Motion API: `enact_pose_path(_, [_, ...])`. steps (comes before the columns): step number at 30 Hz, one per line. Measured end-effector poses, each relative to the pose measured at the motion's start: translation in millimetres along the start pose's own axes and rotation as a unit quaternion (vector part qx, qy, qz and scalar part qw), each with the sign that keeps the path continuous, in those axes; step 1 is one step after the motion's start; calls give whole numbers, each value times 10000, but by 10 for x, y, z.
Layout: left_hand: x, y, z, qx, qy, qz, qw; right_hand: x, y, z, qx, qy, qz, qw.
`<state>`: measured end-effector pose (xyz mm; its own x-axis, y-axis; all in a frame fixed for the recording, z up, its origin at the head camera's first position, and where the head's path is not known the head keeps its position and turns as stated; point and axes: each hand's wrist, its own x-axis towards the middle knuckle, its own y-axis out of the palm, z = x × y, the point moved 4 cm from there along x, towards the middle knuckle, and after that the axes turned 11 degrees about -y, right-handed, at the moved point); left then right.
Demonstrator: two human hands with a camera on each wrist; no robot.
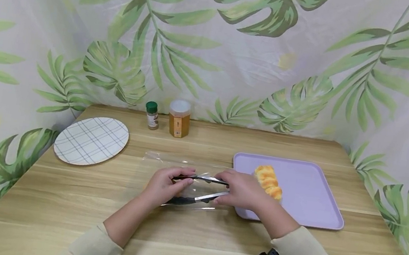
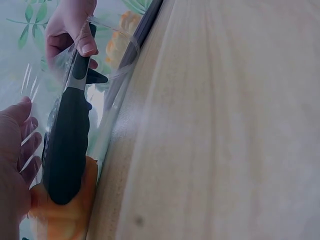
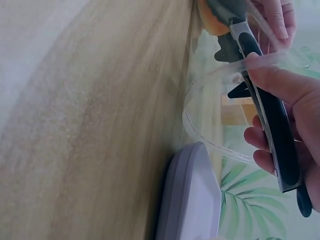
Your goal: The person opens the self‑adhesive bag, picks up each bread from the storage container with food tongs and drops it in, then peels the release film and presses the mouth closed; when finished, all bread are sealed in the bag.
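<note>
My right hand (image 1: 243, 189) grips a pair of tongs (image 3: 272, 120) by its metal-and-black handle, the two arms spread apart. Their black heads (image 2: 65, 150) reach into a clear plastic bag (image 1: 150, 161), against a golden bread roll (image 2: 65, 220) low in the bag. On the bag's other side, my left hand (image 1: 167, 183) holds the thin film with curled fingers, close to the upper tong head. Loops of the bag's mouth (image 3: 192, 122) hang round the tongs. A second bread (image 1: 268, 182) lies on a lilac tray (image 1: 309, 194), partly behind my right hand.
A white checked plate (image 1: 91, 141) stands at the left of the wooden table (image 1: 189, 238). At the back are a green-capped spice jar (image 1: 152, 116) and an amber jar (image 1: 179, 119) with a pale lid. Leaf-patterned cloth (image 1: 237, 62) surrounds the table.
</note>
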<state>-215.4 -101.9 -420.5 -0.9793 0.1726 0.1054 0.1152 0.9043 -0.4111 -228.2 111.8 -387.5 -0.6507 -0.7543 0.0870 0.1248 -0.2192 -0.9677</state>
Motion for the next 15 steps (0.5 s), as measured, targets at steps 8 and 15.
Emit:
enact_pose_path(8, [0, -5, 30, 276, 206, -210, 9992, -35, 19, -73, 247, 285, 117, 9992])
enact_pose_path(15, [16, -25, 62, 431, 115, -259, 9987, -282, -126, -208, 421, 724, -39, 9965])
